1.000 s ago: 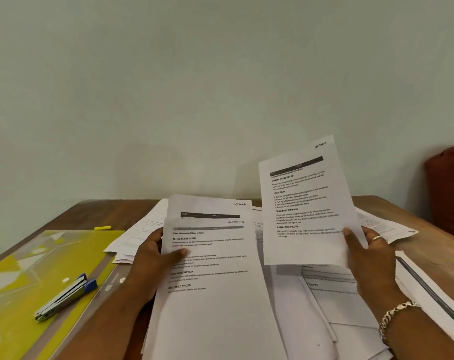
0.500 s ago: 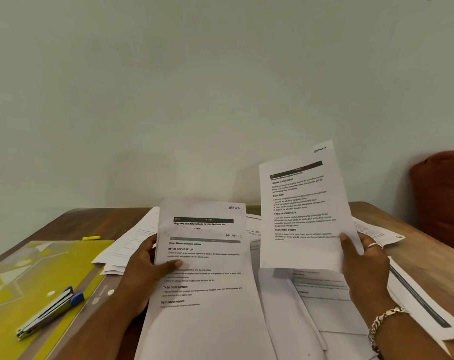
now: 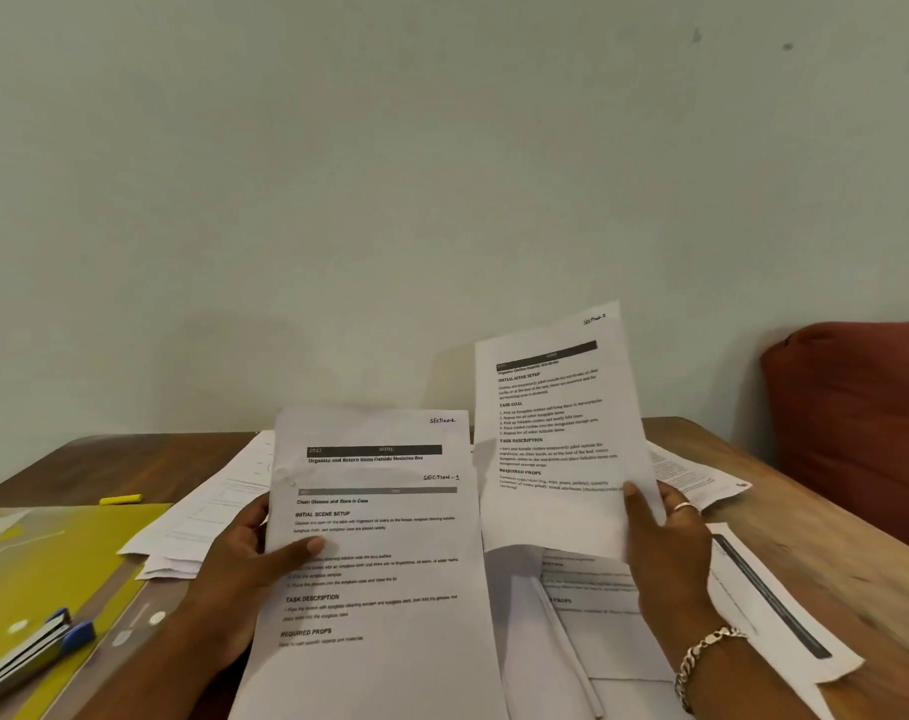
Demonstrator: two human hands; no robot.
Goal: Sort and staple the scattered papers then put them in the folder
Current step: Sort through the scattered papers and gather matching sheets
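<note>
Being thin, light and floppy, the two fanned sheets (image 3: 374,553) are pinched at their left edge by the left hand (image 3: 244,558), while a single sheet (image 3: 561,433), apparently sagging, is gripped low by the right hand (image 3: 660,548) above the table (image 3: 831,511).

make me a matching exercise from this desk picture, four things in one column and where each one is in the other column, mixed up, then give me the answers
Things:
1. stapler
2. sheet marked Section 1
3. wardrobe sheet
4. yellow folder

Places:
A. held up by the right hand
B. flat on the table's left side
C. lying on the folder
D. front of the stack in the left hand

Pairs: 1-C, 2-D, 3-A, 4-B
</note>
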